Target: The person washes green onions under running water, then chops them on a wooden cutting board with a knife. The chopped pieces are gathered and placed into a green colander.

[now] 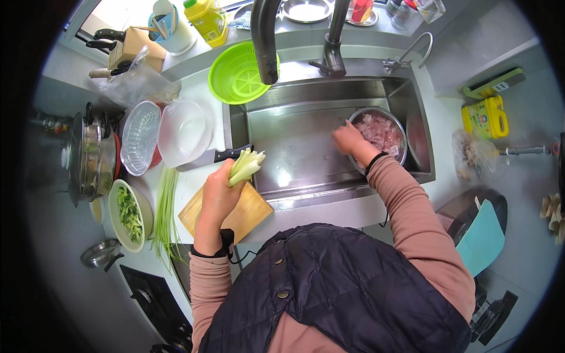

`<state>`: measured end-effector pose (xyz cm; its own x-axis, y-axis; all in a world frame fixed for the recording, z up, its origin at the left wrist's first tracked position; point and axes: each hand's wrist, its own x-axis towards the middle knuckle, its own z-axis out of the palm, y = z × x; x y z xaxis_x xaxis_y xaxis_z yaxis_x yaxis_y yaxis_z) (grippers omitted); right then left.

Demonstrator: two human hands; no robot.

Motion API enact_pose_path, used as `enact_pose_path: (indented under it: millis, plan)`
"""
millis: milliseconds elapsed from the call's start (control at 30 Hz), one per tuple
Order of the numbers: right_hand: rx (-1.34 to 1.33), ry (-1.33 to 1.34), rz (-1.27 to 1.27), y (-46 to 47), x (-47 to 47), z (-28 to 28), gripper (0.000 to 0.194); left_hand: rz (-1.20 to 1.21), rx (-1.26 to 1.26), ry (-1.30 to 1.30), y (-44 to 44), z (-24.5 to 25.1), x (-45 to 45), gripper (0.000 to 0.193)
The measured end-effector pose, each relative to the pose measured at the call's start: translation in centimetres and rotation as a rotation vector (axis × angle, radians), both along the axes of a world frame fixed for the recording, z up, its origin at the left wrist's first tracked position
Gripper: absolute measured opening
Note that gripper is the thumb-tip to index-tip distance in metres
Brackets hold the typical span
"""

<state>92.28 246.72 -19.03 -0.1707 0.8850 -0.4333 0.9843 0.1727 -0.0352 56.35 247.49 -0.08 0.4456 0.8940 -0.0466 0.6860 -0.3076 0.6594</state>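
Note:
My left hand (219,194) grips a bunch of pale green stalks (247,167), which look like celery, above the wooden cutting board (250,212). The cut-looking ends point up and to the right. A kitchen knife (227,153) with a black handle lies just beyond, its blade partly beside a white plastic bowl. At the sink (295,145), my right hand (351,137) is at the left rim of a metal bowl (402,132) of raw sliced meat (378,132). Blur hides whether its fingers hold anything.
A green colander (240,81) overlaps the sink's back-left corner, near the faucet (333,57). Left of the board lie long thin green stalks (165,207), a bowl of chopped greens (130,214), the white plastic bowl (183,132) and a stacked pot (95,154). A knife block (139,46) stands behind.

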Motion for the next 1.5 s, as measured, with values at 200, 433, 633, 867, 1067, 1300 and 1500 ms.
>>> enact_pose_path:
  millis: [200,433,633,867,1067,1300,1500]
  plan:
    - [0.856,1.17,-0.292,4.9,-6.1,11.6,0.023,-0.033,-0.056,0.047,0.5,-1.9,1.3,0.026]
    - [0.456,1.786,-0.198,9.1,-11.4,20.6,0.05,-0.006,-0.071,0.024,1.0,-3.9,0.7,0.028]
    - [0.426,1.819,-0.238,6.0,-9.5,19.3,0.057,0.046,-0.235,0.044,1.2,-4.7,1.6,0.024]
    - [0.557,1.681,-0.336,4.9,-2.2,16.9,0.062,-0.127,-0.328,-0.027,3.0,-6.2,5.9,0.022]
    - [0.889,0.781,-0.186,10.2,-0.2,11.4,0.038,-0.173,-0.648,-0.081,4.8,-6.5,10.5,0.03]
    - [0.816,0.745,-0.221,8.5,-0.4,11.3,0.033,-0.13,-0.856,-0.081,5.5,-7.9,12.5,0.025]
    - [1.08,1.06,-0.518,4.9,-3.2,8.3,0.042,-0.118,-0.863,-0.085,6.0,-9.7,13.3,0.023]
